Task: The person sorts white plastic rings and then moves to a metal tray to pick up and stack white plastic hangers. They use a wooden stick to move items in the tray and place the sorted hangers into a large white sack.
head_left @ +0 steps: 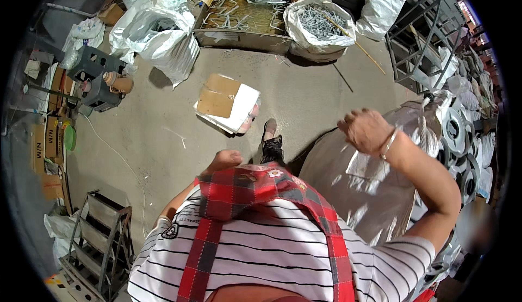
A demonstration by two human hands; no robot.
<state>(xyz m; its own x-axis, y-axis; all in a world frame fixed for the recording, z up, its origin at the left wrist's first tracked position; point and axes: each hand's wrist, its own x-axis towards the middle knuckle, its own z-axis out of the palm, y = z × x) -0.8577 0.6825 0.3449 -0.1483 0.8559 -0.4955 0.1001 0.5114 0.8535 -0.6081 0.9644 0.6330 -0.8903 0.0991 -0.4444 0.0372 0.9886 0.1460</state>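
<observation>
My right hand [368,132], with a bracelet at its wrist, is raised over a large whitish bulk sack [331,177] on my right. Its fingers are curled in, slightly blurred, and nothing shows in them. Close to my waist, my left hand [224,159] is loosely closed beside my red checked apron [239,190]. No object is visible in it, though part of the hand is hidden. On the floor ahead lies a stack of white board with a brown cardboard piece [218,95] on top; something pink shows at its right side. My shoe [269,128] is beside it.
Ahead stand a shallow bin [244,36] of bent metal wire pieces, an open sack [321,27] of small metal parts with a stick across it, and a white sack [163,35]. Metal steps [103,242] stand lower left, a metal frame [418,41] upper right. A cable [117,152] crosses the floor.
</observation>
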